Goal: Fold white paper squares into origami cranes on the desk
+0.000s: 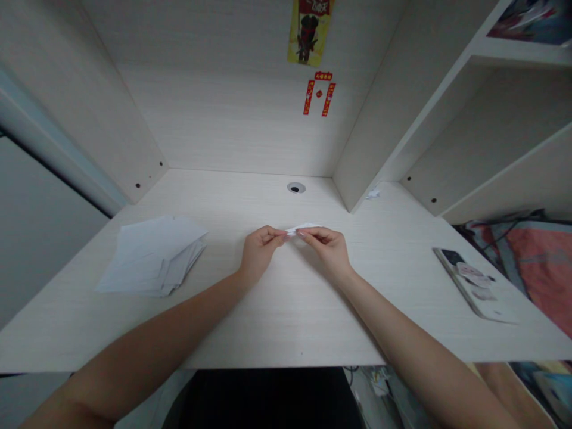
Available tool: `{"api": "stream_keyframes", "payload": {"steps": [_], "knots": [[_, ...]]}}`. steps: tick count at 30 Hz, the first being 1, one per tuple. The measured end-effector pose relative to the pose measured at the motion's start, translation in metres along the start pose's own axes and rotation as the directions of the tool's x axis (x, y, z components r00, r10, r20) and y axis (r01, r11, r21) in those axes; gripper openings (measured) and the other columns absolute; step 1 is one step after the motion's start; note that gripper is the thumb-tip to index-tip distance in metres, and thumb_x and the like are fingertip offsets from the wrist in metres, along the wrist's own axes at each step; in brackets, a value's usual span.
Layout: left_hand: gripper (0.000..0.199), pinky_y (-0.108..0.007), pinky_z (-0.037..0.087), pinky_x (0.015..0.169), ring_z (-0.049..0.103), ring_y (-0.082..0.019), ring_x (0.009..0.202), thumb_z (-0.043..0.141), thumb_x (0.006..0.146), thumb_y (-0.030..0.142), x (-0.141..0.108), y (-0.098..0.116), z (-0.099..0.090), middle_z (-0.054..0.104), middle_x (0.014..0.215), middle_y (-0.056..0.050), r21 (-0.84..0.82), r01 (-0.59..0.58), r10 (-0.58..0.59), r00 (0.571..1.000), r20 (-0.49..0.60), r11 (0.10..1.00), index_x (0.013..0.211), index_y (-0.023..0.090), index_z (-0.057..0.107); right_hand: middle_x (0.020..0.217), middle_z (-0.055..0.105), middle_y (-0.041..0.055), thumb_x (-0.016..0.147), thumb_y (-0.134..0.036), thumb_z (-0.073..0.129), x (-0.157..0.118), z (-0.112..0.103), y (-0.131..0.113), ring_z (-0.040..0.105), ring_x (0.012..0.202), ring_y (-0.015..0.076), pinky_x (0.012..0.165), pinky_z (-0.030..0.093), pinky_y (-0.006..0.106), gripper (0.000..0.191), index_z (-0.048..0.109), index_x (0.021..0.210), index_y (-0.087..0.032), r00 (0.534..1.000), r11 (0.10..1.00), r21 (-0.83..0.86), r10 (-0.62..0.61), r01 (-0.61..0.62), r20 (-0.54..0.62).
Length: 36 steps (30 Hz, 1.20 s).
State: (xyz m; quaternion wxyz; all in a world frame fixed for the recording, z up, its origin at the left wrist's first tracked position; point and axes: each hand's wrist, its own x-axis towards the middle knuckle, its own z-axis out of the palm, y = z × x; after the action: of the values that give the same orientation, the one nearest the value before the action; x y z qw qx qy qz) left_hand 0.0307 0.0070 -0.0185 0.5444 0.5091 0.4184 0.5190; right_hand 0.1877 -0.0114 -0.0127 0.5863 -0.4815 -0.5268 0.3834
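Note:
A small piece of white paper point(291, 232) is held between my two hands over the middle of the desk. My left hand point(263, 245) pinches its left end between thumb and fingers. From the other side my right hand point(328, 245) grips it the same way, the fingertips of both hands close together. Part of the paper shows behind the right fingers; the rest is hidden by them, so I cannot tell its full shape. Left of my left hand lies a loose stack of white paper sheets point(147, 256), some of them smaller pieces on its right side.
The pale wooden desk point(268, 322) has a round cable hole point(296, 187) at the back. A phone point(473, 286) in a light case lies at the right. A divider panel point(379, 119) rises behind on the right. Red stickers point(319, 94) are on the back wall. A small white scrap point(372, 194) lies by the divider.

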Motion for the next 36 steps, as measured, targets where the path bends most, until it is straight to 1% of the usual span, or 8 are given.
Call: {"api": "stream_keyframes", "payload": {"steps": [5, 10, 16, 18, 21, 26, 31, 36], "knots": [[0.020, -0.025, 0.045, 0.066, 0.058, -0.012, 0.064, 0.073, 0.062, 0.033, 0.000, 0.000, 0.000, 0.067, 0.068, -0.001, 0.005, -0.005, 0.005, 1.000, 0.026, 1.000, 0.069, 0.016, 0.065, 0.080, 0.073, 0.0052, 0.067, -0.035, 0.072, 0.000, -0.002, -0.002, 0.065, 0.077, 0.0204, 0.075, 0.050, 0.035, 0.016, 0.074, 0.076, -0.022, 1.000, 0.999, -0.036, -0.013, 0.013, 0.012], [0.022, -0.025, 0.045, 0.067, 0.058, -0.012, 0.066, 0.073, 0.064, 0.034, -0.001, 0.000, -0.001, 0.068, 0.072, -0.001, 0.021, -0.024, 0.024, 1.000, 0.005, 0.999, 0.076, 0.017, 0.065, 0.080, 0.072, 0.0057, 0.068, -0.033, 0.072, 0.002, -0.006, 0.000, 0.064, 0.077, 0.0200, 0.075, 0.049, 0.034, 0.014, 0.074, 0.077, -0.022, 0.998, 0.996, -0.064, -0.061, 0.061, 0.004], [0.024, -0.025, 0.044, 0.065, 0.058, -0.012, 0.066, 0.072, 0.064, 0.037, -0.001, 0.003, -0.001, 0.067, 0.070, -0.001, 0.078, -0.013, 0.013, 1.000, 0.001, 0.997, 0.075, 0.017, 0.063, 0.078, 0.072, 0.0054, 0.070, -0.033, 0.071, 0.003, -0.009, -0.005, 0.064, 0.077, 0.0206, 0.075, 0.049, 0.035, 0.013, 0.073, 0.076, -0.023, 0.988, 0.975, -0.158, -0.152, 0.154, 0.021], [0.024, -0.025, 0.044, 0.065, 0.059, -0.013, 0.067, 0.072, 0.064, 0.037, -0.002, 0.003, -0.001, 0.067, 0.071, -0.001, 0.082, -0.013, 0.013, 1.000, 0.002, 0.997, 0.075, 0.018, 0.062, 0.079, 0.072, 0.0054, 0.070, -0.034, 0.070, 0.004, -0.010, -0.007, 0.064, 0.078, 0.0208, 0.076, 0.049, 0.035, 0.013, 0.073, 0.076, -0.023, 0.986, 0.971, -0.172, -0.165, 0.167, 0.029], [0.023, -0.025, 0.044, 0.065, 0.059, -0.013, 0.067, 0.072, 0.064, 0.036, -0.002, 0.003, -0.002, 0.067, 0.070, -0.001, 0.083, -0.016, 0.016, 1.000, 0.008, 0.996, 0.073, 0.018, 0.062, 0.079, 0.072, 0.0052, 0.069, -0.035, 0.071, 0.004, -0.010, -0.006, 0.064, 0.077, 0.0205, 0.075, 0.049, 0.035, 0.014, 0.073, 0.076, -0.023, 0.990, 0.981, -0.136, -0.135, 0.137, 0.029], [0.023, -0.024, 0.041, 0.060, 0.056, -0.012, 0.062, 0.071, 0.064, 0.037, 0.000, 0.001, -0.002, 0.066, 0.066, 0.000, 0.080, -0.016, 0.015, 1.000, 0.009, 0.997, 0.071, 0.017, 0.061, 0.079, 0.072, 0.0052, 0.067, -0.036, 0.072, 0.006, -0.011, -0.003, 0.065, 0.077, 0.0203, 0.074, 0.050, 0.034, 0.017, 0.073, 0.076, -0.022, 0.997, 0.994, -0.087, -0.064, 0.067, 0.034], [0.024, -0.024, 0.041, 0.059, 0.056, -0.012, 0.060, 0.071, 0.064, 0.037, 0.001, -0.004, -0.003, 0.064, 0.062, 0.000, 0.106, -0.004, 0.003, 1.000, 0.012, 0.994, 0.070, 0.016, 0.062, 0.081, 0.073, 0.0050, 0.068, -0.035, 0.071, 0.007, -0.013, -0.005, 0.066, 0.079, 0.0205, 0.076, 0.050, 0.034, 0.016, 0.073, 0.076, -0.022, 0.996, 0.995, -0.088, -0.051, 0.057, 0.070], [0.026, -0.025, 0.043, 0.061, 0.058, -0.013, 0.064, 0.071, 0.064, 0.039, 0.001, -0.005, -0.004, 0.066, 0.067, -0.002, 0.098, -0.008, 0.005, 1.000, 0.024, 0.995, 0.074, 0.017, 0.062, 0.080, 0.073, 0.0055, 0.068, -0.035, 0.071, 0.007, -0.013, -0.006, 0.066, 0.077, 0.0204, 0.074, 0.050, 0.033, 0.016, 0.073, 0.076, -0.021, 0.997, 0.994, -0.095, -0.042, 0.048, 0.067]]}}
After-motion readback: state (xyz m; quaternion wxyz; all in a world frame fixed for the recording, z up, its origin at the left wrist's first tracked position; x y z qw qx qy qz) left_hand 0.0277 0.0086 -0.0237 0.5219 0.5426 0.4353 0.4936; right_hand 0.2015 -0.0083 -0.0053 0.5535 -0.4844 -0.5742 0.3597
